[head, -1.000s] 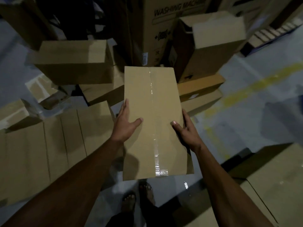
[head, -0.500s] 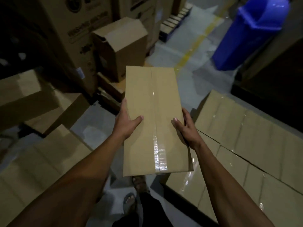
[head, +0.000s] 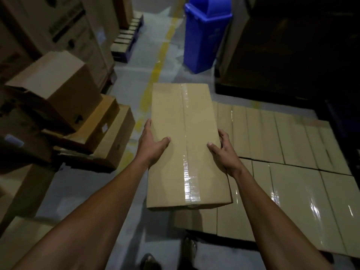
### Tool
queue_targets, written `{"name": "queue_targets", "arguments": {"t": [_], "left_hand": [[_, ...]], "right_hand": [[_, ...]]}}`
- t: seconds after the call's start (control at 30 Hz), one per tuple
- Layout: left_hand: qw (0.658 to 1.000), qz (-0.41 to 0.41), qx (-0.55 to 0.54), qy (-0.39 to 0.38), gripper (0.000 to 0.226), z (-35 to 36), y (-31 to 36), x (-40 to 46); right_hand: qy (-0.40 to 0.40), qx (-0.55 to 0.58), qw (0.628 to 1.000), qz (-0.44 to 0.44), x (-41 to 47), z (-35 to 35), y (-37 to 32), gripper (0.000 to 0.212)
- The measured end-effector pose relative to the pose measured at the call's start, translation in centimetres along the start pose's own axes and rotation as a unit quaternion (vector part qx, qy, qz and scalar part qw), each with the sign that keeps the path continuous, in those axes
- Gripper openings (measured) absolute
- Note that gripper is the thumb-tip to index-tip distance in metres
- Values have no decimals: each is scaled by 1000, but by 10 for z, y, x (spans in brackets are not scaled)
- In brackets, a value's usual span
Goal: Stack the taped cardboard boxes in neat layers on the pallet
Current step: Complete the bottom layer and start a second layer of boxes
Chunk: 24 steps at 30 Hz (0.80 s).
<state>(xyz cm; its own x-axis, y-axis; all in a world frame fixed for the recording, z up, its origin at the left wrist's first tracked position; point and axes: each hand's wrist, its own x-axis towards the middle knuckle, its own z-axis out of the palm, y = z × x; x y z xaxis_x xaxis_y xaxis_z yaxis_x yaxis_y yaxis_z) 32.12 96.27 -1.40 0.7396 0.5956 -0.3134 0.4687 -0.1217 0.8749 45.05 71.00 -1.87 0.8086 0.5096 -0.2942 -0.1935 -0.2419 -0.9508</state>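
1. Both arms stretched forward; left hand [head: 151,146] and right hand [head: 224,151] clamp the box [head: 187,145] by its long sides, thumbs on top.
2. Box held level above the layer [head: 292,152] of taped boxes' left edge.

The box [head: 187,145] I carry is matt brown cardboard, its tape [head: 188,172] glossy; the bin [head: 204,34] is smooth blue plastic, the floor [head: 81,191] dull grey.

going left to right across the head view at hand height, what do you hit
stacked cardboard boxes → left hand → taped cardboard box → right hand → layer of taped boxes
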Motion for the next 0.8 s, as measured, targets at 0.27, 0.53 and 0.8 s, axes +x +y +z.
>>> {"name": "queue_targets", "arguments": {"t": [0.27, 0.53, 0.8], "left_hand": [[999, 38, 12, -13, 85, 90, 59, 72], [998, 47, 39, -17, 84, 143, 86, 167], [998, 39, 12, -41, 76, 193, 57, 302]], "right_hand": [[37, -1, 999, -18, 67, -91, 13, 66], [43, -8, 999, -22, 156, -139, 24, 73], [62, -21, 998, -18, 283, -154, 64, 58]]}}
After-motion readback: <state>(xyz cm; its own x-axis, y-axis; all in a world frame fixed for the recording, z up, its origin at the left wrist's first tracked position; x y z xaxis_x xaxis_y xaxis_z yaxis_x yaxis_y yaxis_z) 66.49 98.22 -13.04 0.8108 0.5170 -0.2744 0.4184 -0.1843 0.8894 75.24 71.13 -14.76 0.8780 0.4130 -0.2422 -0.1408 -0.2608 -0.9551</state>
